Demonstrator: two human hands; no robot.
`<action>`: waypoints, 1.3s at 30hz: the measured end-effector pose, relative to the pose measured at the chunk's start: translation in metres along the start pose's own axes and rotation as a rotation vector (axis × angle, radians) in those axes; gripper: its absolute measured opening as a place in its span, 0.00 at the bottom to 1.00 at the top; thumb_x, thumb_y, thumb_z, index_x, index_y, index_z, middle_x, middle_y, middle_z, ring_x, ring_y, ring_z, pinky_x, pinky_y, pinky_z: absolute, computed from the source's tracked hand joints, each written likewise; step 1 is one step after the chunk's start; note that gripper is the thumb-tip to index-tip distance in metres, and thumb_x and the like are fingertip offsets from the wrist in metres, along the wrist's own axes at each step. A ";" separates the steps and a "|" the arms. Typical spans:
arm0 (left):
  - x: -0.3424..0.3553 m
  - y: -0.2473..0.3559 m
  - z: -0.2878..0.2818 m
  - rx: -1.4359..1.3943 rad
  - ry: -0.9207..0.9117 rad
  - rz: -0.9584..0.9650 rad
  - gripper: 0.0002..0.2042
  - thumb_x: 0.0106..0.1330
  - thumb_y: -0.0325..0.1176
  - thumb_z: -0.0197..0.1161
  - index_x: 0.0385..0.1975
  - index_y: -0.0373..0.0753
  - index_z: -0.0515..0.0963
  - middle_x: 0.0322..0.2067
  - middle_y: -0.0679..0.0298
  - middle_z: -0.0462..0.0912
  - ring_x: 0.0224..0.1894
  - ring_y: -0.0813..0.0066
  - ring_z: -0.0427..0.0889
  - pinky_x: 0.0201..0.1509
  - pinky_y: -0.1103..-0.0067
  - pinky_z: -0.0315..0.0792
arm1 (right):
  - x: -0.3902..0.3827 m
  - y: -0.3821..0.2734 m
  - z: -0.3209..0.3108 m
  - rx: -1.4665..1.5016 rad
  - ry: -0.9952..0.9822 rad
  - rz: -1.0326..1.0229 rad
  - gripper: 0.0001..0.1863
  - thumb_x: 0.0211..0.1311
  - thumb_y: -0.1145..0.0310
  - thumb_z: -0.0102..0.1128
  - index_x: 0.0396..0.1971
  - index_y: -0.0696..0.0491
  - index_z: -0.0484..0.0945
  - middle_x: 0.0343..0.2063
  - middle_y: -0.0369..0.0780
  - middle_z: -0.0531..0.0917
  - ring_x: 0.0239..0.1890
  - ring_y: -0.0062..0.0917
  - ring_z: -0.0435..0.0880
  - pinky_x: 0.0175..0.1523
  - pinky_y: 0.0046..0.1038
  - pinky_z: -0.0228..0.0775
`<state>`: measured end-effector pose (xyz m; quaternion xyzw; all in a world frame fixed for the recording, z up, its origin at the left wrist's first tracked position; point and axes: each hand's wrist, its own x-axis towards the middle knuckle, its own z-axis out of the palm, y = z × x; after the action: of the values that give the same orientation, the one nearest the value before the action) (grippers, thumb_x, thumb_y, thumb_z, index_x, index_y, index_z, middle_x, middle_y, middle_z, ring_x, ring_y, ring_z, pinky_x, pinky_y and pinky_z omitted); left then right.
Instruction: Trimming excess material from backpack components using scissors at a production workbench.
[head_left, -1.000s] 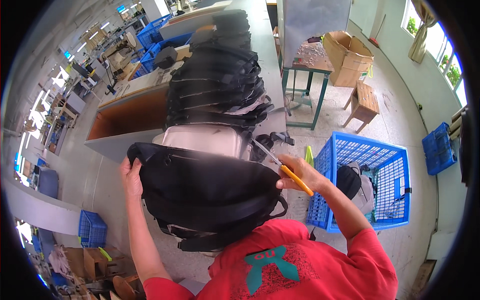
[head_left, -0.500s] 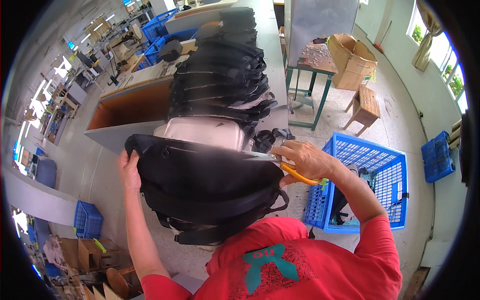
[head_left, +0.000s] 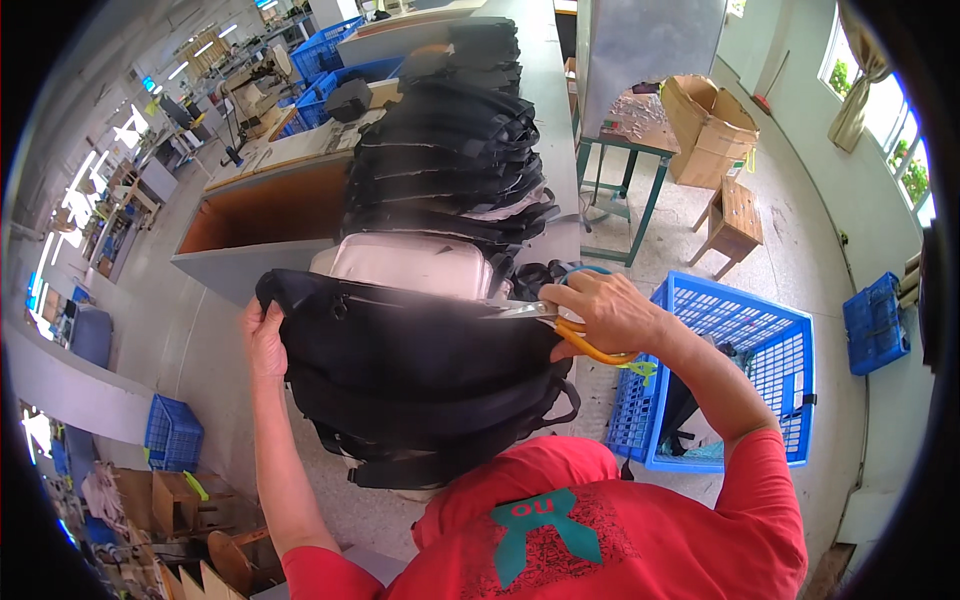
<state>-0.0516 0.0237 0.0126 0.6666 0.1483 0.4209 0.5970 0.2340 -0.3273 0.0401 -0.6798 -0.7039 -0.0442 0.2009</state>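
Note:
My left hand [head_left: 266, 340] grips the left upper corner of a black backpack [head_left: 420, 370] in front of me. My right hand [head_left: 603, 315] is closed on orange-handled scissors [head_left: 598, 347]; their silver blades reach leftward along the bag's top edge at its right half. A pale pink padded piece [head_left: 408, 260] shows just beyond that edge. Further back, a row of stacked black backpacks [head_left: 445, 150] lies along the long worktop, with loose black straps at its right side.
A blue plastic crate [head_left: 785, 330] with fabric items stands at right, below a wooden stool [head_left: 732, 220], a green-framed table [head_left: 640, 140] and a cardboard box [head_left: 705, 130]. An open grey cabinet [head_left: 255, 210] is left of the worktop, another blue crate [head_left: 175, 430] lower left.
The scissors have swung from pointing up beside the bag to lying nearly level across its top edge, my right hand rising with them. My left hand keeps its hold.

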 end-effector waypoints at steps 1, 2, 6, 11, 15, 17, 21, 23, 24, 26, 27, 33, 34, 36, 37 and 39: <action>0.000 -0.002 0.000 -0.003 -0.003 0.003 0.13 0.59 0.35 0.62 0.41 0.35 0.77 0.38 0.68 0.80 0.41 0.81 0.75 0.51 0.82 0.63 | 0.002 0.001 0.002 -0.002 0.002 0.003 0.24 0.49 0.47 0.62 0.37 0.51 0.71 0.19 0.41 0.75 0.22 0.34 0.76 0.25 0.31 0.65; 0.001 -0.003 0.000 -0.006 -0.005 0.005 0.13 0.59 0.35 0.62 0.41 0.36 0.77 0.38 0.68 0.80 0.41 0.81 0.75 0.51 0.82 0.64 | 0.004 0.003 0.006 0.010 0.020 -0.008 0.25 0.50 0.46 0.61 0.37 0.51 0.70 0.18 0.41 0.75 0.21 0.34 0.76 0.25 0.31 0.65; -0.001 -0.003 0.000 0.017 0.018 0.021 0.13 0.59 0.35 0.62 0.41 0.35 0.78 0.38 0.68 0.80 0.40 0.81 0.75 0.50 0.83 0.64 | 0.008 0.000 0.007 0.102 -0.082 0.035 0.24 0.51 0.47 0.60 0.35 0.53 0.70 0.18 0.41 0.75 0.20 0.34 0.76 0.25 0.32 0.64; -0.001 -0.008 -0.002 -0.025 0.024 0.012 0.13 0.59 0.35 0.62 0.40 0.35 0.78 0.37 0.69 0.80 0.40 0.82 0.74 0.49 0.83 0.65 | 0.008 0.004 0.014 0.142 -0.051 0.009 0.21 0.49 0.51 0.64 0.31 0.51 0.70 0.16 0.40 0.75 0.20 0.34 0.76 0.24 0.30 0.65; -0.002 -0.006 -0.002 -0.035 0.013 -0.002 0.13 0.59 0.35 0.62 0.40 0.36 0.78 0.37 0.69 0.81 0.40 0.82 0.75 0.49 0.84 0.64 | 0.005 0.002 0.020 0.198 -0.085 0.071 0.20 0.49 0.53 0.65 0.30 0.52 0.69 0.17 0.41 0.75 0.21 0.34 0.77 0.24 0.30 0.66; -0.002 -0.004 0.002 -0.041 -0.004 0.004 0.12 0.59 0.34 0.62 0.40 0.36 0.78 0.38 0.69 0.81 0.40 0.82 0.75 0.50 0.83 0.64 | 0.005 0.001 0.019 0.186 -0.083 0.068 0.20 0.50 0.53 0.64 0.31 0.53 0.70 0.17 0.42 0.76 0.20 0.35 0.78 0.24 0.30 0.66; -0.004 -0.007 -0.003 -0.063 0.026 -0.010 0.12 0.58 0.34 0.63 0.39 0.36 0.78 0.37 0.69 0.81 0.39 0.82 0.75 0.50 0.83 0.64 | 0.008 -0.001 0.012 0.274 -0.083 0.118 0.25 0.50 0.50 0.64 0.38 0.55 0.71 0.19 0.44 0.78 0.23 0.36 0.79 0.28 0.33 0.68; -0.006 -0.001 0.001 -0.096 -0.010 -0.002 0.12 0.58 0.34 0.63 0.39 0.37 0.78 0.37 0.69 0.81 0.40 0.82 0.75 0.50 0.83 0.64 | 0.011 -0.003 0.007 0.270 -0.130 0.140 0.28 0.48 0.47 0.64 0.41 0.54 0.70 0.23 0.45 0.78 0.27 0.36 0.79 0.31 0.34 0.68; -0.006 -0.001 0.002 -0.096 -0.009 -0.003 0.12 0.58 0.34 0.63 0.39 0.37 0.78 0.37 0.69 0.81 0.40 0.82 0.75 0.50 0.83 0.64 | 0.012 -0.004 0.005 0.265 -0.176 0.162 0.31 0.47 0.45 0.64 0.43 0.54 0.70 0.26 0.45 0.78 0.31 0.37 0.79 0.34 0.35 0.68; -0.007 -0.001 0.002 -0.083 -0.009 0.008 0.12 0.58 0.34 0.63 0.39 0.37 0.78 0.37 0.69 0.81 0.39 0.82 0.76 0.49 0.83 0.65 | 0.013 -0.007 0.002 0.227 -0.192 0.140 0.33 0.46 0.43 0.64 0.44 0.54 0.69 0.28 0.45 0.78 0.33 0.37 0.78 0.36 0.35 0.68; -0.007 0.000 0.002 -0.082 -0.007 0.007 0.12 0.58 0.34 0.63 0.39 0.37 0.78 0.37 0.69 0.81 0.39 0.82 0.76 0.49 0.83 0.65 | 0.014 -0.008 0.001 0.189 -0.208 0.118 0.34 0.45 0.42 0.63 0.45 0.53 0.69 0.30 0.45 0.77 0.36 0.37 0.77 0.37 0.35 0.67; -0.011 0.005 0.010 -0.099 -0.006 0.021 0.12 0.58 0.35 0.63 0.39 0.36 0.78 0.36 0.69 0.81 0.38 0.82 0.76 0.48 0.83 0.66 | 0.028 -0.016 0.001 0.173 -0.152 0.023 0.32 0.45 0.41 0.62 0.41 0.53 0.70 0.26 0.44 0.75 0.31 0.36 0.76 0.36 0.34 0.67; -0.012 0.005 0.010 -0.095 0.001 0.019 0.12 0.57 0.35 0.63 0.39 0.36 0.78 0.36 0.69 0.81 0.38 0.82 0.76 0.48 0.83 0.66 | 0.029 -0.016 0.003 0.174 -0.152 0.020 0.32 0.45 0.41 0.62 0.41 0.53 0.70 0.26 0.44 0.75 0.31 0.36 0.76 0.36 0.34 0.67; -0.013 0.005 0.010 -0.090 0.011 0.018 0.12 0.57 0.35 0.63 0.39 0.36 0.78 0.36 0.69 0.81 0.38 0.82 0.76 0.48 0.83 0.66 | 0.030 -0.015 0.007 0.201 -0.174 0.051 0.30 0.46 0.42 0.62 0.37 0.53 0.70 0.23 0.43 0.75 0.28 0.35 0.76 0.33 0.33 0.67; -0.013 0.005 0.009 -0.085 0.008 0.026 0.12 0.58 0.35 0.63 0.39 0.36 0.78 0.36 0.69 0.81 0.38 0.82 0.76 0.48 0.83 0.66 | 0.030 -0.016 0.008 0.202 -0.174 0.046 0.30 0.46 0.42 0.62 0.37 0.53 0.70 0.23 0.43 0.75 0.28 0.35 0.76 0.33 0.33 0.67; -0.015 0.003 0.007 -0.079 0.009 0.036 0.12 0.58 0.34 0.63 0.39 0.36 0.78 0.35 0.69 0.81 0.37 0.82 0.76 0.47 0.83 0.66 | 0.028 -0.015 0.010 0.297 -0.256 0.127 0.28 0.48 0.42 0.61 0.35 0.53 0.70 0.21 0.43 0.75 0.25 0.35 0.76 0.31 0.33 0.66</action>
<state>-0.0560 0.0081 0.0099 0.6434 0.1221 0.4400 0.6144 0.2173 -0.2987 0.0438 -0.6859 -0.6781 0.1596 0.2104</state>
